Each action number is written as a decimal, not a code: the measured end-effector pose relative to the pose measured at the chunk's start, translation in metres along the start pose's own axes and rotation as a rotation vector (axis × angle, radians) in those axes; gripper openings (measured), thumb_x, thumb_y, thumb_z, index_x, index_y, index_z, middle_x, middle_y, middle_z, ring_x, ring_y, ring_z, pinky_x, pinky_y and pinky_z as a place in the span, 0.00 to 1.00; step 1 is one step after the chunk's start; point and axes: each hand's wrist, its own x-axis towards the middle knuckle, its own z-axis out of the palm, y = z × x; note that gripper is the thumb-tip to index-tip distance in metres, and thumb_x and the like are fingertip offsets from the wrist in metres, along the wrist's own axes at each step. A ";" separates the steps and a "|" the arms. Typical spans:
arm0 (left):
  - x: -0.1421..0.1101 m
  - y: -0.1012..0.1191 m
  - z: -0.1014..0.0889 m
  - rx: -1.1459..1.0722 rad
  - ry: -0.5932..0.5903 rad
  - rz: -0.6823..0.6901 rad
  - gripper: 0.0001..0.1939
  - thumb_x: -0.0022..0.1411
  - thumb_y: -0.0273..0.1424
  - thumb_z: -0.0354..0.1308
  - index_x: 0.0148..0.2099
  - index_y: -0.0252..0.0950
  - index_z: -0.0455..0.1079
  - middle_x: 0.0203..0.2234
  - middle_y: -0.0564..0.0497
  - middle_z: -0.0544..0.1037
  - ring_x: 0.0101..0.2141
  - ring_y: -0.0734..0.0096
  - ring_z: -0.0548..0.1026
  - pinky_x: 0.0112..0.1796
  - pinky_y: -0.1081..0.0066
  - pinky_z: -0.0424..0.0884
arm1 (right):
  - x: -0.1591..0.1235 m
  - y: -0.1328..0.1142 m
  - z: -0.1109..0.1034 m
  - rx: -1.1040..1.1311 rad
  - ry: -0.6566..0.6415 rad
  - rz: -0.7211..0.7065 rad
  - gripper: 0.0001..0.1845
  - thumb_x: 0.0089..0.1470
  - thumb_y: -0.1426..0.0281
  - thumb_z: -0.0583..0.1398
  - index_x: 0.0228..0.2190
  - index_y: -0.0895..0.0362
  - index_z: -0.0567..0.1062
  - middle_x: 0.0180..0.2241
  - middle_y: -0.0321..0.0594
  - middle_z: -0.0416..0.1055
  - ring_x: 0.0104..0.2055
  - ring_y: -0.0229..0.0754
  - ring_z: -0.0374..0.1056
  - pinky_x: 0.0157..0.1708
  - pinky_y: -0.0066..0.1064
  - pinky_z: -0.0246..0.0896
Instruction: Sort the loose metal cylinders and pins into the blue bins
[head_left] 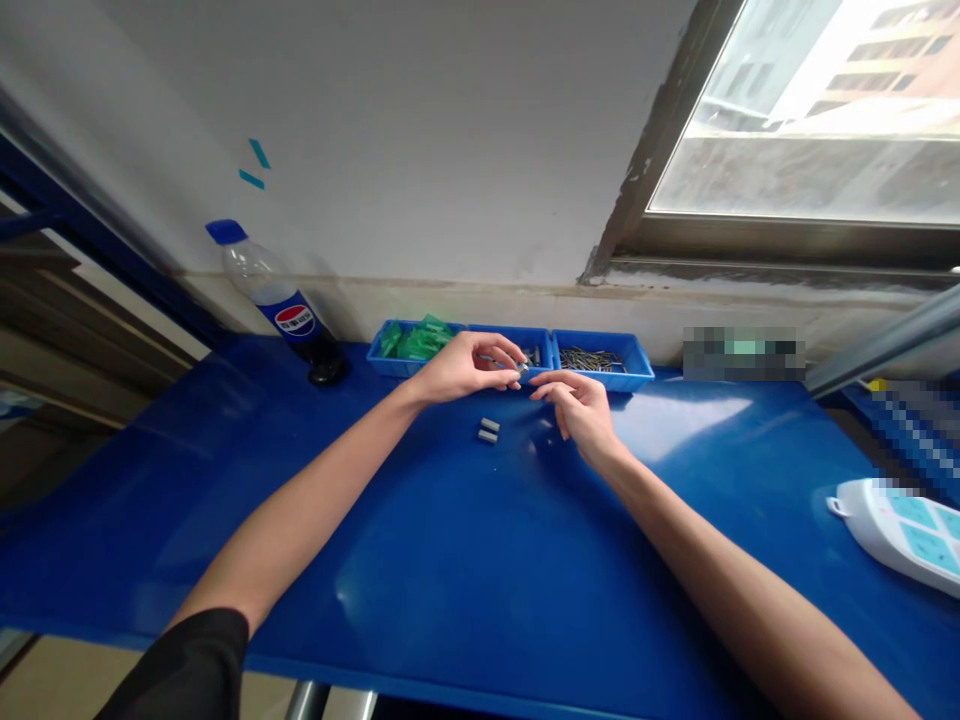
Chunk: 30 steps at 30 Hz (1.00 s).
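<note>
My left hand (480, 362) is above the front of the middle blue bin (510, 333), its thumb and fingers pinched on a small silvery metal piece (523, 368). Just to the right, my right hand (577, 408) has its index finger stretched toward that piece. Its fingers are apart, and nothing shows between them. Below the hands, two short grey metal cylinders (488, 436) lie side by side on the blue table (450, 560). Small metal parts partly show in the middle bin behind my left fingers.
The left bin (386, 365) holds green plastic pieces; the right bin (637, 380) holds thin metal pins or screws. A cola bottle (292, 315) stands back left against the wall. A white power strip (892, 525) lies at the right edge, and a window is back right.
</note>
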 end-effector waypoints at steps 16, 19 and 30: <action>0.005 -0.007 -0.001 0.018 0.317 -0.043 0.15 0.53 0.38 0.73 0.38 0.31 0.80 0.36 0.43 0.85 0.36 0.64 0.83 0.40 0.69 0.78 | -0.001 0.004 0.007 0.097 -0.132 -0.084 0.12 0.54 0.66 0.64 0.41 0.54 0.79 0.35 0.40 0.82 0.35 0.43 0.77 0.38 0.35 0.71; 0.005 -0.009 -0.002 0.092 0.412 -0.069 0.14 0.55 0.37 0.70 0.38 0.31 0.80 0.35 0.43 0.85 0.36 0.63 0.83 0.38 0.70 0.78 | 0.000 0.006 0.008 0.092 -0.151 -0.088 0.12 0.53 0.67 0.64 0.41 0.55 0.80 0.44 0.43 0.82 0.37 0.44 0.78 0.38 0.36 0.72; -0.008 0.001 -0.010 0.466 -0.406 -0.047 0.08 0.53 0.23 0.65 0.36 0.35 0.83 0.27 0.50 0.83 0.28 0.70 0.79 0.30 0.77 0.70 | -0.001 0.005 0.005 -0.022 -0.071 -0.034 0.15 0.48 0.70 0.59 0.38 0.57 0.80 0.47 0.46 0.82 0.15 0.31 0.62 0.15 0.28 0.60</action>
